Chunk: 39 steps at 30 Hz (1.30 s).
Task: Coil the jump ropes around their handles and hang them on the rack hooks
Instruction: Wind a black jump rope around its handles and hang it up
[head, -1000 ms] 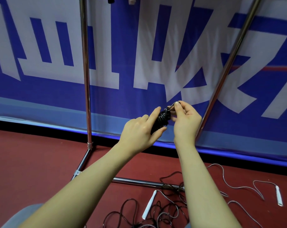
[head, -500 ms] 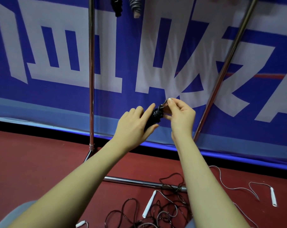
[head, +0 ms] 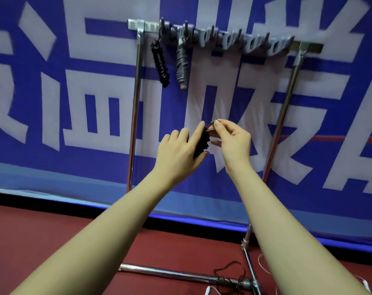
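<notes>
A: What's nearest, down by the feet?

B: Loose black rope (head: 229, 273) in a tangle over the rack's chrome floor bar (head: 180, 273), on a dull red floor (head: 53, 241). A white handle (head: 207, 291) peeks in at the bottom edge. I'd say those are ropes not yet wound.

A: And the hands?

B: Both are raised in front of the rack. The left hand (head: 178, 152) grips a bundle of black rope (head: 202, 142) coiled around its handle, fingers laid along it and thumb underneath, probably to keep the turns from springing loose. The right hand (head: 232, 141) pinches a small thin loop (head: 211, 125) at the bundle's top between thumb and forefinger. It looks like the part meant to go over a hook, so holding it open makes sense.

A: What's the bundle like?

B: Bumpy and ridged, matte black, a stubby cylinder. The loop looks thin and pale grey; what it's made of, I can't tell.

A: And further back?

B: The rack (head: 136, 113) has shiny round metal posts and a grey hook rail (head: 223, 39) across the top, blurred. Two finished bundles hang at its left end: a black one (head: 160, 64) and, just beside it, a grey one (head: 182, 64), both long and tightly ribbed. The hooks to their right seem free. Behind is a blue banner (head: 53, 103) with large white characters.
</notes>
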{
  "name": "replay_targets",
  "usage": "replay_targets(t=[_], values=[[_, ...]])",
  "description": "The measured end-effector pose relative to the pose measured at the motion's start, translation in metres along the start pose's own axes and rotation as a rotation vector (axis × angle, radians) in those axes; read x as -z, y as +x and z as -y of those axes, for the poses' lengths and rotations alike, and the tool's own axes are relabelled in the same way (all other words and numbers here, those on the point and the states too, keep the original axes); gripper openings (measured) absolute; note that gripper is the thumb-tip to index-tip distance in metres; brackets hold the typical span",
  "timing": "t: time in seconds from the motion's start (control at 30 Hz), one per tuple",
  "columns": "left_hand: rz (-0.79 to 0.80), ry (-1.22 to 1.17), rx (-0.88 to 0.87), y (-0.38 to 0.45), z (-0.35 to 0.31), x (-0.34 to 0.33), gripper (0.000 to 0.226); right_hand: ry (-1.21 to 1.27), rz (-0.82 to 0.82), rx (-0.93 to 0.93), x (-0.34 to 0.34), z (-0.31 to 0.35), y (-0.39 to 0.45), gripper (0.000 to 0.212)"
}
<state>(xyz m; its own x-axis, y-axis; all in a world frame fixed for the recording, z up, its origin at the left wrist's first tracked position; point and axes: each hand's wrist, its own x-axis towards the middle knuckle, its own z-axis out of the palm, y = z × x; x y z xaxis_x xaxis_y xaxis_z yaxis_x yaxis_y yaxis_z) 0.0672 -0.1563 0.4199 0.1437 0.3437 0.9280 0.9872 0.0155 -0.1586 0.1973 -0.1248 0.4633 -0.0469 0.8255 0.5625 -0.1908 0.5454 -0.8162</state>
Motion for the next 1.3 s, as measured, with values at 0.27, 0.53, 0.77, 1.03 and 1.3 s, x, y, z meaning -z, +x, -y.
replay_targets(t=[0.27, 0.53, 0.77, 1.03, 1.3], values=[[-0.092, -0.022, 0.080, 0.104, 0.026, -0.003, 0.062, 0.054, -0.023, 0.108, -0.035, 0.058, 0.084, 0.012], [-0.102, -0.091, 0.192, 0.194, 0.070, -0.039, 0.062, -0.023, -0.044, 0.251, -0.080, 0.079, 0.195, 0.014], [-0.246, -0.080, 0.145, 0.249, 0.093, -0.080, 0.046, -0.106, -0.138, 0.395, -0.099, 0.081, 0.268, 0.016], [-0.239, -0.016, 0.143, 0.269, 0.100, -0.102, 0.049, -0.248, -0.195, 0.524, -0.097, 0.064, 0.302, 0.011], [-0.149, 0.053, 0.134, 0.276, 0.107, -0.109, 0.049, -0.344, -0.196, 0.571, -0.098, 0.053, 0.315, 0.018]])
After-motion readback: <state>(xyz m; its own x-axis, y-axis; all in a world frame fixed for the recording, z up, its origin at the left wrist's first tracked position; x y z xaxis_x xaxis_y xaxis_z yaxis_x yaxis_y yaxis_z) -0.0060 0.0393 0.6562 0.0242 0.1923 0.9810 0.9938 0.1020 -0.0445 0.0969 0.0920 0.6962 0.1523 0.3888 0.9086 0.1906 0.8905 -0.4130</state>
